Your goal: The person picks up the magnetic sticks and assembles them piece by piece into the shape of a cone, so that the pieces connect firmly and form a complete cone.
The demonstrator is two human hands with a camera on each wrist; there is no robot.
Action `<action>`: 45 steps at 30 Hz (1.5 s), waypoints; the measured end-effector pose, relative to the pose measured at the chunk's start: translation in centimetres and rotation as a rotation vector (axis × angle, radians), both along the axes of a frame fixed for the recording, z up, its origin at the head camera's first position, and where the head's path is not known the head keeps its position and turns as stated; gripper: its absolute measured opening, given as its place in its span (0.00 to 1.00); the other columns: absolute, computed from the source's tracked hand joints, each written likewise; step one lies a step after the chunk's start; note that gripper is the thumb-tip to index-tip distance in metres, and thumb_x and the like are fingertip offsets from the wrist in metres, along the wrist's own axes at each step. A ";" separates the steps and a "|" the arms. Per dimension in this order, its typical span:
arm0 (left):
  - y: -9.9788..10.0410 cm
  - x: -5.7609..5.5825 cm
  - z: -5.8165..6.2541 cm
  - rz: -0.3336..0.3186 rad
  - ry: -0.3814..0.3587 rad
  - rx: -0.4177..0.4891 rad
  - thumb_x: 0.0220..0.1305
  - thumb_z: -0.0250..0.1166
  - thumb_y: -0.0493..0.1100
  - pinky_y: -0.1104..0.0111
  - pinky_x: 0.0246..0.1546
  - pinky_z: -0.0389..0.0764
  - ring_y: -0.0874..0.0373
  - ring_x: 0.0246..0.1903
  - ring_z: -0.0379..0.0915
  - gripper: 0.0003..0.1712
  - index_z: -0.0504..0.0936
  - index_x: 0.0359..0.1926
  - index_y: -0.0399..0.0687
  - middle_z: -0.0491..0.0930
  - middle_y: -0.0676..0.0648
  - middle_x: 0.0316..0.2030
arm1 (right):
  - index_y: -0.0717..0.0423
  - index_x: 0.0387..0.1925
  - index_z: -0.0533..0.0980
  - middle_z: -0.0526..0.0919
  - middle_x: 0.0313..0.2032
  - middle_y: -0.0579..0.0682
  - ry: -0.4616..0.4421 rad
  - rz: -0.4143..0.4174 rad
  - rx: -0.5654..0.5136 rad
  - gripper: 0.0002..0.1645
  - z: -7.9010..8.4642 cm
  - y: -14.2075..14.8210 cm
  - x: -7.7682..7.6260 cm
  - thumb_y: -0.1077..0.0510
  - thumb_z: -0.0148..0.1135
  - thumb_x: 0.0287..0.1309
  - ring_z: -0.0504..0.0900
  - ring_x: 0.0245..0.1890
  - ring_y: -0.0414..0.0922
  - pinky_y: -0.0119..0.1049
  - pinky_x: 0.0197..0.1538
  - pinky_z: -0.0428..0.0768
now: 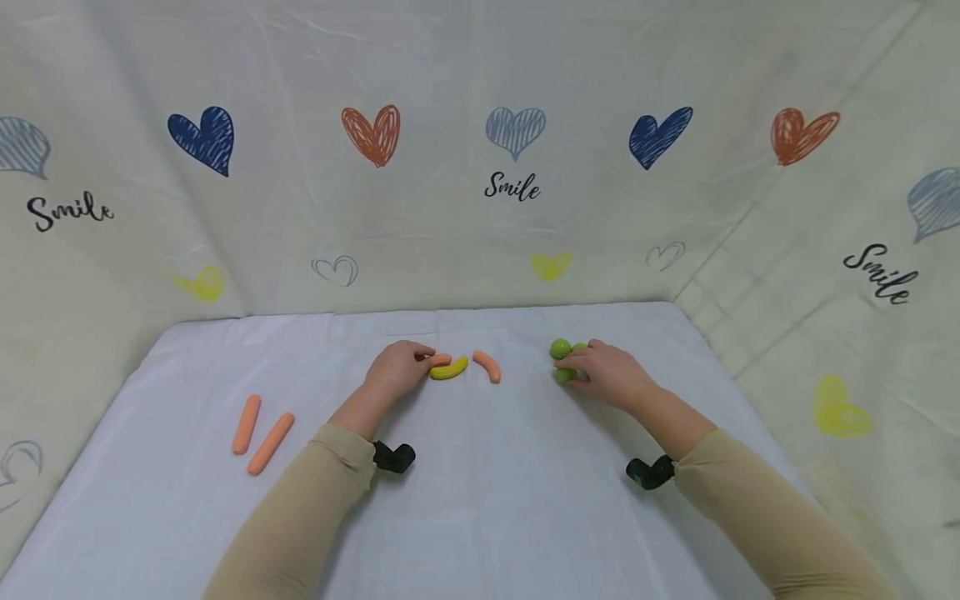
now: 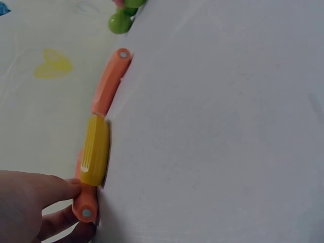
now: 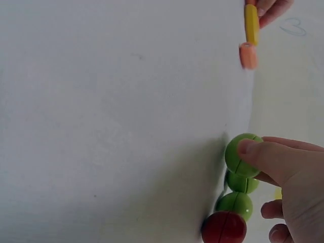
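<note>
Near the table's far edge, my left hand (image 1: 399, 368) grips one end of a short orange sausage-shaped piece (image 2: 86, 208) between thumb and fingers. Right alongside that piece lies a yellow toy banana (image 1: 450, 369). A second curved orange piece (image 1: 488, 367) sits just beyond the banana's right end. Farther right, my right hand (image 1: 609, 373) pinches a small green ball (image 3: 235, 158) with thumb and fingertips. Two more green balls (image 1: 560, 348) (image 3: 234, 204) are close behind it. A red ball (image 3: 224, 229) shows in the right wrist view, hidden by my hand in the head view.
Two straight orange sticks (image 1: 246, 425) (image 1: 271, 444) lie side by side on the left of the white-covered table (image 1: 510, 517). A pale cloth backdrop (image 1: 442, 217) printed with hearts rises behind the table's far edge and on both sides.
</note>
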State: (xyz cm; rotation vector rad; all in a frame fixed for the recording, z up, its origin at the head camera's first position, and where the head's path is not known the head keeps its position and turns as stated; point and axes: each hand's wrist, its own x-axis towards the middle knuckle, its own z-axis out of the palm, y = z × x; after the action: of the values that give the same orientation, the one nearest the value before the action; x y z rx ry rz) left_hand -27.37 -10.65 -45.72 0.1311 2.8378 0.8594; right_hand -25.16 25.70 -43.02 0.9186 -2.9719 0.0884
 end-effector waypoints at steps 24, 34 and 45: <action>-2.9 4.3 1.1 0.027 0.032 0.062 0.67 0.63 0.62 0.58 0.46 0.75 0.52 0.47 0.74 0.25 0.82 0.59 0.57 0.81 0.49 0.48 | 0.49 0.51 0.82 0.84 0.45 0.43 -0.253 -0.091 -0.251 0.21 -1.0 -4.2 1.9 0.51 0.73 0.55 0.79 0.45 0.43 0.42 0.50 0.78; -2.4 8.0 0.7 -0.010 0.039 0.114 0.63 0.66 0.61 0.65 0.38 0.74 0.58 0.38 0.73 0.24 0.84 0.56 0.58 0.81 0.54 0.38 | 0.45 0.49 0.81 0.81 0.38 0.38 -0.323 -0.071 -0.305 0.20 -2.4 -7.4 3.2 0.48 0.73 0.55 0.74 0.36 0.40 0.35 0.41 0.77; -1.7 10.0 -0.2 0.025 -0.002 0.137 0.63 0.64 0.64 0.64 0.39 0.75 0.61 0.38 0.73 0.21 0.85 0.53 0.65 0.80 0.57 0.41 | 0.44 0.46 0.81 0.83 0.37 0.36 -0.329 -0.041 -0.331 0.19 -1.9 -11.2 4.0 0.45 0.73 0.54 0.74 0.30 0.38 0.33 0.36 0.74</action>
State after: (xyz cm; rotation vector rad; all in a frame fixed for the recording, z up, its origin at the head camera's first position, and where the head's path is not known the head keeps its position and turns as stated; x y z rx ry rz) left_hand -17.41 -12.35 -45.94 0.1131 2.7834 1.0587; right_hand -21.17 14.54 -44.88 0.8705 -3.1159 0.7750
